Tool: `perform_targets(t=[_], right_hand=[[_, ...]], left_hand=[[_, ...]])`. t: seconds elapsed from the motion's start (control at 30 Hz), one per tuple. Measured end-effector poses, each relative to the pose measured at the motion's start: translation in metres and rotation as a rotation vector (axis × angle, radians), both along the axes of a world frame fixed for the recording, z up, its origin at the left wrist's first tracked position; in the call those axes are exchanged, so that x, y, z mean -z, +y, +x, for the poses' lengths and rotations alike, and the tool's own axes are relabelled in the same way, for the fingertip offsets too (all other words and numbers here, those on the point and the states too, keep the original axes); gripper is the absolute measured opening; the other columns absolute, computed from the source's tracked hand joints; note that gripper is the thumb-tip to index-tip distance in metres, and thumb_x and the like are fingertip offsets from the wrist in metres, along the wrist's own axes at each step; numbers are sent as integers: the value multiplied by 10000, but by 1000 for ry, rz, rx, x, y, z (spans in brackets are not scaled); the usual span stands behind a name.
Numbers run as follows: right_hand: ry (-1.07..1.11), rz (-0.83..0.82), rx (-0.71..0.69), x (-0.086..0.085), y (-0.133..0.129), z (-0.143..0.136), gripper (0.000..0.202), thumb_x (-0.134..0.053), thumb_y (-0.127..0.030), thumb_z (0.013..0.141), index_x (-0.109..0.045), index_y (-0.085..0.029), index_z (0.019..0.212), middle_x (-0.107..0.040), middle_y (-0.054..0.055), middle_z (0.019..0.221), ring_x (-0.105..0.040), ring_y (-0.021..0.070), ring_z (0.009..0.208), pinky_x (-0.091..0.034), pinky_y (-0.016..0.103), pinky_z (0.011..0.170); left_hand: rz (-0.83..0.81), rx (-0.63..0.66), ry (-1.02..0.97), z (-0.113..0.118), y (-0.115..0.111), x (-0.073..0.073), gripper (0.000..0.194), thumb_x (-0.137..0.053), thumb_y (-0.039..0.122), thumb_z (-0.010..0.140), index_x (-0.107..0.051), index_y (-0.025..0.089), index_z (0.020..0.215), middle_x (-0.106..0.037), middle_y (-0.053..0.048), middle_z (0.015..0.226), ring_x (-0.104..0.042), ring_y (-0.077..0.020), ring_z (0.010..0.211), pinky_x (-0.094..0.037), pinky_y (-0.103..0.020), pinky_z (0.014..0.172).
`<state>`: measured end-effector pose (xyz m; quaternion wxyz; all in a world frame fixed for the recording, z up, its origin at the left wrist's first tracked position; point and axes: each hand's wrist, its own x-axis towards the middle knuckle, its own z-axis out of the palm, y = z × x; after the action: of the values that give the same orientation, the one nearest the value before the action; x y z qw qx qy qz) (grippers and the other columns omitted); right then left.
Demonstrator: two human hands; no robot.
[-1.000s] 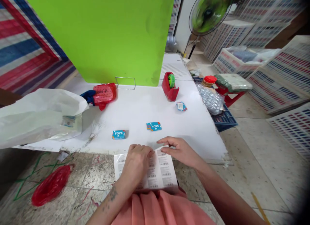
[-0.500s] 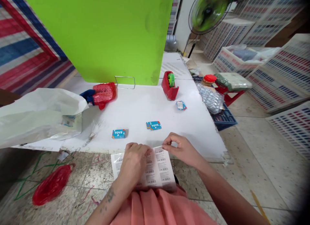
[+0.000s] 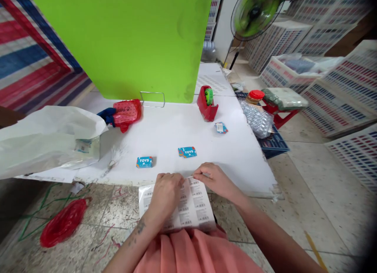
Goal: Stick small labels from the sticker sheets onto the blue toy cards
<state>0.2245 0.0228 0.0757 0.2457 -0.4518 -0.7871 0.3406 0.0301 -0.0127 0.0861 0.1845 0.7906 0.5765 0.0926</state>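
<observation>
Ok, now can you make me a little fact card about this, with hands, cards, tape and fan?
left hand: over the label sheet
right hand: pinching at the sheet's top edge
left cards: blue, say TOYS
middle cards: blue, say TOYS
right cards: white label showing
tape roll: green, in a red dispenser
fan: beyond the table

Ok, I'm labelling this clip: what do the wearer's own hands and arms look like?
The left hand and right hand are gloveless, the forearms bare of sleeves. Dark tattoo-like marks dot the left forearm; no watch shows on either arm.
</observation>
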Motion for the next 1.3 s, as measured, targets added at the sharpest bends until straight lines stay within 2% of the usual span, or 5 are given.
perform_targets(t=[0.17, 0.53, 0.87, 1.07, 1.3], right_hand=[[18, 152, 69, 5, -3, 11, 204, -527, -191, 879, -661, -230, 1029, -653, 45, 943, -572, 183, 908, -442, 354, 815], [-303, 441, 96, 3, -24, -6, 199, -544, -148, 867, -660, -229, 1007, -639, 56, 912, -518, 207, 858, -393, 372, 786], [-294, 507, 134, 12, -37, -8, 165, -519, -174, 887, -659, -224, 959, -663, 52, 926, -529, 214, 873, -396, 387, 808], [-275, 531, 95, 14, -39, -7, 201, -490, -154, 893, -640, -220, 1009, -680, 45, 990, -556, 201, 894, -380, 418, 922], [-273, 572, 124, 17, -43, -8, 204, -476, -122, 886, -645, -200, 970, -681, 59, 986, -566, 194, 895, -365, 431, 951]], left_hand=[[-38, -49, 13, -2, 5, 3, 267, -355, 156, 918, -592, 176, 798, -655, -45, 763, -592, -196, 771, -366, -334, 792], [-80, -85, 6, -1, 6, 2, 266, -373, 171, 915, -580, 189, 750, -665, -33, 741, -607, -187, 746, -369, -300, 737], [-145, -105, -55, 0, 4, 2, 271, -381, 171, 895, -608, 187, 748, -674, -36, 741, -608, -170, 708, -371, -274, 668], [-168, -130, -106, -2, 2, 3, 255, -396, 184, 894, -598, 190, 739, -665, -23, 724, -600, -164, 695, -364, -258, 651], [-171, -151, -156, -3, 0, 9, 240, -409, 175, 886, -570, 195, 709, -645, -6, 687, -577, -147, 646, -341, -240, 618]])
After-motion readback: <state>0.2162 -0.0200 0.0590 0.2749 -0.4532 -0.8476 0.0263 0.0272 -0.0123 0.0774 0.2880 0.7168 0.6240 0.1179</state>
